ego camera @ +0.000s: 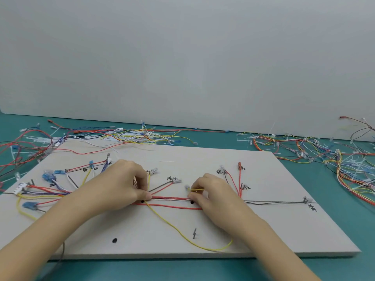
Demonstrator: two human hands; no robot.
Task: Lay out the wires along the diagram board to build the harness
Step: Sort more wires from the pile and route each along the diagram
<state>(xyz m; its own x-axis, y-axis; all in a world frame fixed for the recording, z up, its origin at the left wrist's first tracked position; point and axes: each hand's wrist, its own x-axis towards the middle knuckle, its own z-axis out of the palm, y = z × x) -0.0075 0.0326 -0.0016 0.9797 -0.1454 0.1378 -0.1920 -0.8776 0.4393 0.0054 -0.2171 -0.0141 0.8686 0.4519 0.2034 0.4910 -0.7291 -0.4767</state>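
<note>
A pale diagram board (162, 236) lies flat on the teal table, with handwritten labels and black dots. Red, white and grey wires run along its middle line as a bundle (172, 198). My left hand (123, 185) pinches this bundle at its left part, thumb and fingers curled on the wires. My right hand (213, 191) pinches the end of a yellow wire (182, 236) by its small clear terminal, right over the bundle. The yellow wire loops down toward the board's front edge and back up to my left hand. Blue connectors (47, 176) and branch wires fan out on the board's left.
Loose piles of coloured wires lie behind the board (129, 134) and at the right (324, 157). More tangled wires sit at the far left (22, 151). A red terminal (239, 165) and a grey wire (274, 202) lie on the board's right. A grey wall stands behind.
</note>
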